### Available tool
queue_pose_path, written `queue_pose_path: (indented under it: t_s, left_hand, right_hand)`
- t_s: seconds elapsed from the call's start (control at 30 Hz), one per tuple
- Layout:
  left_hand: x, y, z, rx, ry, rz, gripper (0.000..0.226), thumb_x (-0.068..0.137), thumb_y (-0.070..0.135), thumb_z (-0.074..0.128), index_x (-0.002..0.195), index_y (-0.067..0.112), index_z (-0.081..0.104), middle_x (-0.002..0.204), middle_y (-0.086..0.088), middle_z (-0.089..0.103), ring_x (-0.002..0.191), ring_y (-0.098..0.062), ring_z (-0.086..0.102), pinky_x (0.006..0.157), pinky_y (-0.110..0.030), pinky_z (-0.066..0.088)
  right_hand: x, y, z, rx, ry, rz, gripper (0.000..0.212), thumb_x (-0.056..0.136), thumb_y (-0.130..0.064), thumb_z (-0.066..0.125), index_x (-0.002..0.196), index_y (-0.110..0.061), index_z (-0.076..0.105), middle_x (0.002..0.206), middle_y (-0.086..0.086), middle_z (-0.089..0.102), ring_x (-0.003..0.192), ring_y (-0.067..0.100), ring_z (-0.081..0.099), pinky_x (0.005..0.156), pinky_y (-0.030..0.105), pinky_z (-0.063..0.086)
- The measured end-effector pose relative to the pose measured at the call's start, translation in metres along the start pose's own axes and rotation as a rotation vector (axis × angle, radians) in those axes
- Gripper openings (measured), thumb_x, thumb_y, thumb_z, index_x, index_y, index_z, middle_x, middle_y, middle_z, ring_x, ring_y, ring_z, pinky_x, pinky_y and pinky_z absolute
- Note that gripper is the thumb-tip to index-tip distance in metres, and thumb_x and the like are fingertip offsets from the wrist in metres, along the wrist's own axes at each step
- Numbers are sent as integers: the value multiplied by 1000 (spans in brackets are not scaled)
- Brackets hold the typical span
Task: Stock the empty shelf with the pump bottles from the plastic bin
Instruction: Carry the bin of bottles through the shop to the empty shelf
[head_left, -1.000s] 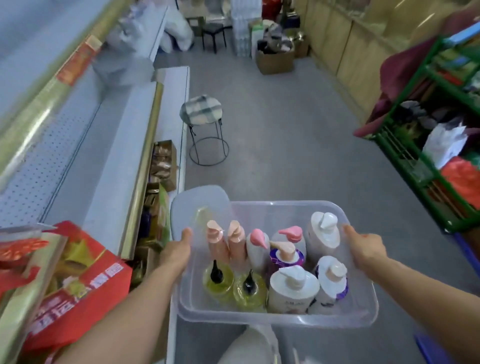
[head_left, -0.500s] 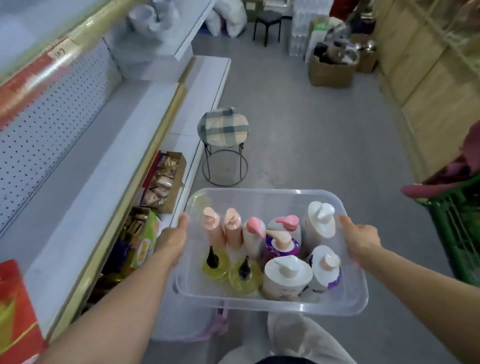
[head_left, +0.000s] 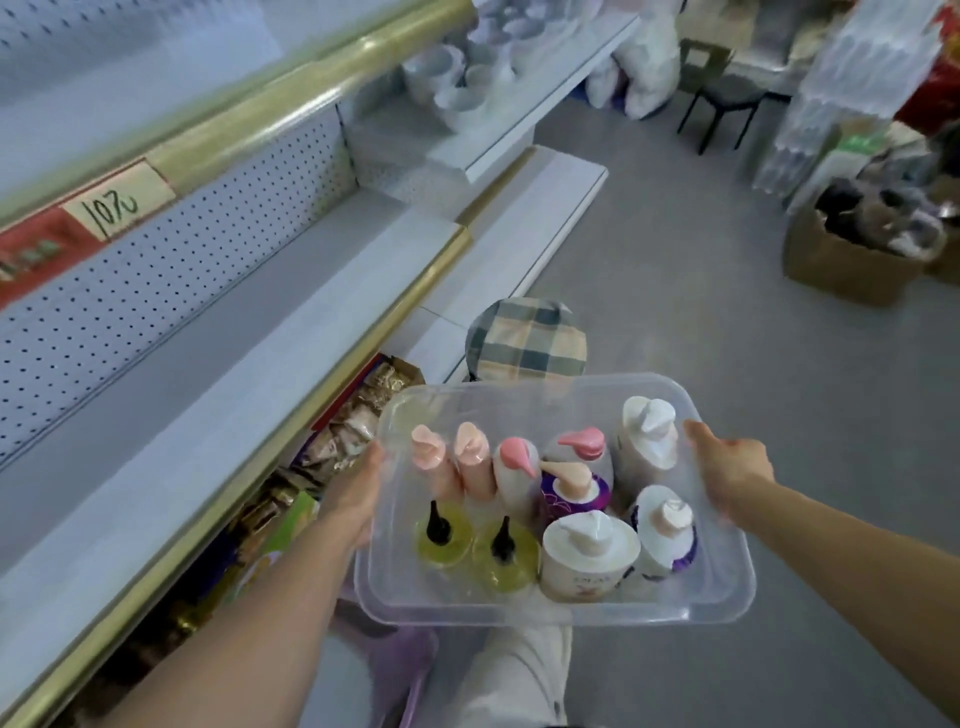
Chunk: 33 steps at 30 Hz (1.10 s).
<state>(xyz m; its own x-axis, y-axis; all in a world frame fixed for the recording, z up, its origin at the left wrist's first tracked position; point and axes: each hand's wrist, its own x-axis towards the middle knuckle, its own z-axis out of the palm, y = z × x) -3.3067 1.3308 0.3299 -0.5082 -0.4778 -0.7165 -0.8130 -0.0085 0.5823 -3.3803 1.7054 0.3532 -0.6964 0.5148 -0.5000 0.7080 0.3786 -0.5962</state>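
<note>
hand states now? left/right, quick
Left hand: closed on the left side of the plastic bin.
Right hand: closed on the bin's right rim.

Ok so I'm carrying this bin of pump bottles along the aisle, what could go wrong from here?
The clear bin is held only at its two short ends by the left hand and right hand, so it might sag or tilt, and the loose upright pump bottles could topple. The checked stool stands just ahead, partly hidden behind the bin: a likely trip or bump. The empty shelf has a gold edge that the bin could catch on.
</note>
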Motion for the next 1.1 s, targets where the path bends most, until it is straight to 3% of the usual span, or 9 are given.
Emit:
queue_pose_path:
  t_s: [0.1, 0.27, 0.33, 0.43, 0.67, 0.8, 0.87, 0.93, 1.1]
  left_hand:
    - [33, 43, 18, -30, 33, -106, 86, 92, 70, 35, 125, -6, 57, 136, -27, 51, 123, -42, 52, 97, -49, 46]
    - [92, 97, 37, -48, 124, -147, 78, 90, 69, 39, 115, -1, 63, 128, -29, 56, 111, -44, 60, 87, -56, 52]
    - [113, 107, 45, -101, 127, -183, 81, 88, 71, 40, 121, 0, 61, 128, -28, 57, 89, -40, 68, 71, -45, 58]
    - [139, 112, 61, -227, 137, -249, 86, 85, 77, 40, 124, 3, 59, 106, -27, 65, 55, -25, 51, 47, -27, 41]
    - [164, 142, 122, -365, 240, -417, 67, 94, 67, 35, 122, 9, 52, 95, -14, 57, 81, -31, 60, 55, -28, 44]
    - [172, 156, 156, -513, 320, -502, 58, 97, 61, 39, 91, 7, 57, 86, -15, 56, 67, -26, 55, 60, -31, 45]
    - [178, 167, 178, -568, 319, -499, 62, 99, 56, 37, 110, 0, 61, 101, -21, 56, 70, -26, 50, 70, -36, 44]
    - [180, 181, 197, -578, 373, -546, 72, 99, 60, 33, 125, -4, 55, 107, -24, 56, 73, -29, 52, 64, -34, 45]
    - [197, 211, 229, -636, 466, -582, 76, 97, 65, 28, 122, -2, 55, 106, -23, 59, 69, -27, 55, 65, -37, 51]
  right_hand:
    - [58, -55, 21, -48, -46, -37, 51, 80, -55, 61, 71, -5, 58, 71, 12, 56, 60, 29, 51, 58, 33, 43]
    - [133, -141, 57, -141, -136, -143, 51, 84, -52, 59, 68, -4, 57, 66, 12, 52, 56, 27, 48, 53, 31, 40]
    - [160, -170, 72, -170, -171, -184, 51, 85, -53, 58, 67, -5, 55, 65, 12, 52, 57, 27, 48, 56, 33, 42]
    - [202, -211, 95, -224, -246, -235, 52, 86, -55, 58, 68, -6, 58, 64, 12, 53, 54, 26, 48, 55, 34, 43]
    - [292, -298, 148, -405, -401, -357, 51, 87, -55, 57, 74, -6, 63, 66, 14, 57, 54, 26, 51, 57, 35, 45]
    - [334, -342, 181, -478, -502, -415, 49, 89, -51, 58, 79, -3, 64, 68, 14, 56, 59, 26, 50, 61, 38, 44]
    - [356, -366, 198, -523, -554, -435, 47, 91, -48, 57, 83, -2, 64, 70, 14, 54, 57, 24, 47, 58, 33, 42]
    - [372, -388, 214, -573, -594, -469, 44, 93, -46, 55, 85, -3, 62, 71, 14, 54, 55, 23, 47, 53, 30, 39]
    - [417, -420, 255, -620, -650, -520, 46, 89, -49, 57, 68, -8, 56, 72, 14, 54, 56, 23, 47, 55, 29, 38]
